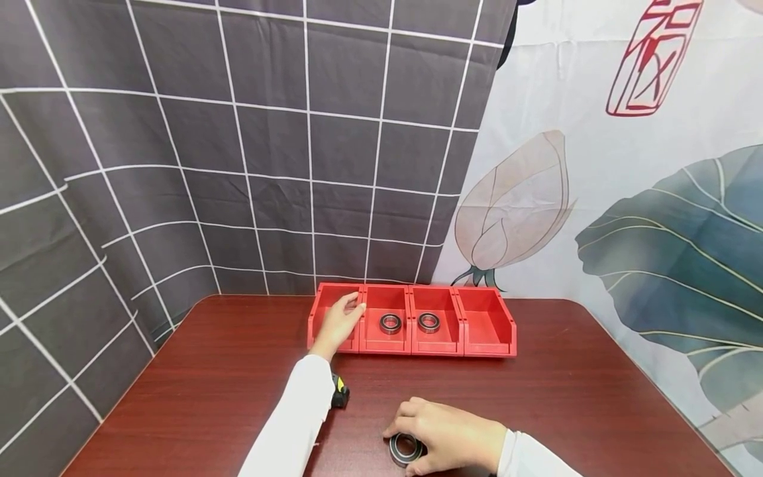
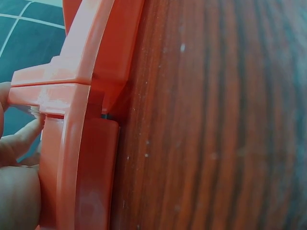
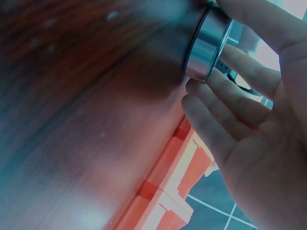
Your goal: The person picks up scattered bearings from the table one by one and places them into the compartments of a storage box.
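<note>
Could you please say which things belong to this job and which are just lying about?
Seemingly in the job:
bearing held by right hand
red four-bin row, left hand at it
two bearings inside

Seemingly lying about:
black-and-yellow object, perhaps tape measure

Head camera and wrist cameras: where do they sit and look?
Head: on the head, facing forward and down at red plastic bins; left hand, right hand, white sleeves show.
Left: on left wrist, facing bins; left hand partly.
Right: on right wrist, facing round silver metal ring; right hand.
Head and right wrist share that ring.
</note>
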Tool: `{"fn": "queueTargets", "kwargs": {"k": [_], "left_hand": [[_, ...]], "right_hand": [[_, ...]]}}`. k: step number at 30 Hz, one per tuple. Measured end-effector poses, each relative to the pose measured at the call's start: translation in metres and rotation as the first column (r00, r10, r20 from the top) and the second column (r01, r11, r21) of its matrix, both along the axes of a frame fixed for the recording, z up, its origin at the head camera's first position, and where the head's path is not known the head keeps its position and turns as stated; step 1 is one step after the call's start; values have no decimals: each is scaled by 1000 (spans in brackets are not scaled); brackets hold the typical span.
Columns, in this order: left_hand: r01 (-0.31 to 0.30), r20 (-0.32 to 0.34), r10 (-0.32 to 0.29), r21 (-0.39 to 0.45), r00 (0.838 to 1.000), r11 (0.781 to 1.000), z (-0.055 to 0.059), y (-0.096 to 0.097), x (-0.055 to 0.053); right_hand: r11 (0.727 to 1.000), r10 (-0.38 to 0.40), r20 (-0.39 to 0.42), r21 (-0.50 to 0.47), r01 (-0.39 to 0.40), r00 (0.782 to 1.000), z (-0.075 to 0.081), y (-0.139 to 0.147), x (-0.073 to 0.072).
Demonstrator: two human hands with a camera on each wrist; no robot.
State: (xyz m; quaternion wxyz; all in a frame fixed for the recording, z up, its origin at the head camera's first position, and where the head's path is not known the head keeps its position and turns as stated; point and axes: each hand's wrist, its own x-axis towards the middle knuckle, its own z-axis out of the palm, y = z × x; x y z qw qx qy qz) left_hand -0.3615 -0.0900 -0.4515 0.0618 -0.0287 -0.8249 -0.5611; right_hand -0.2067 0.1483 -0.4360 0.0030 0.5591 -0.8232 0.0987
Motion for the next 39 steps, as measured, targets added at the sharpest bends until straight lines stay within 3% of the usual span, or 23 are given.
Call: {"fn": "queueTargets", "kwargs": {"k": [11, 27, 35, 39], "left_hand": [[5, 3, -5, -7, 1000, 1000, 0, 0, 0], [-1, -17, 0, -15, 1000, 1000, -1, 0, -1], [-1, -17, 1, -13, 1000, 1000, -2, 0, -2], [0, -7, 0, -8, 1000, 1000, -2, -1, -1]], "right_hand": [[999, -40, 10, 28, 39, 999, 1, -2, 4], [999, -25, -12, 32, 25, 1000, 1, -3, 7], [999, -40, -67, -34, 38, 997, 9, 4, 6], [996, -64, -57, -59, 60, 996, 13, 9, 3]]}}
